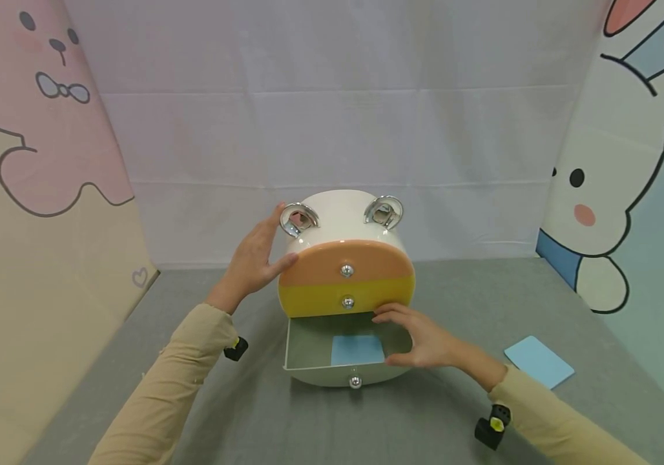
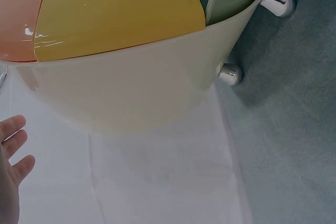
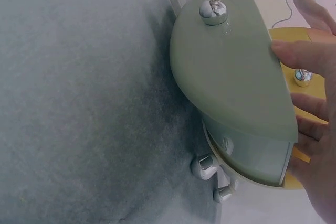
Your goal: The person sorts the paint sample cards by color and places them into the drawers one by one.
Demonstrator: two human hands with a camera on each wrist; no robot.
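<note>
A small frog-shaped chest of drawers (image 1: 343, 216) has a white body, two silver ring eyes and orange, yellow and green drawers. Its bottom green drawer (image 1: 314, 371) is pulled out, and a light blue paper (image 1: 358, 349) lies inside. My left hand (image 1: 250, 258) is at the chest's left side, fingers extended and thumb near the orange drawer (image 1: 320, 261). Over the right part of the green drawer is my right hand (image 1: 427, 339), its thumb at the front rim and its fingers spread toward the yellow drawer (image 1: 314, 300). No paper is between those fingers.
A second light blue paper (image 1: 539, 361) lies on the grey tabletop (image 1: 460, 290) to the right, beyond my right forearm. A white cloth backdrop (image 1: 332, 129) hangs behind, with cartoon-printed panels on both sides. Silver ball feet (image 3: 203, 166) support the chest.
</note>
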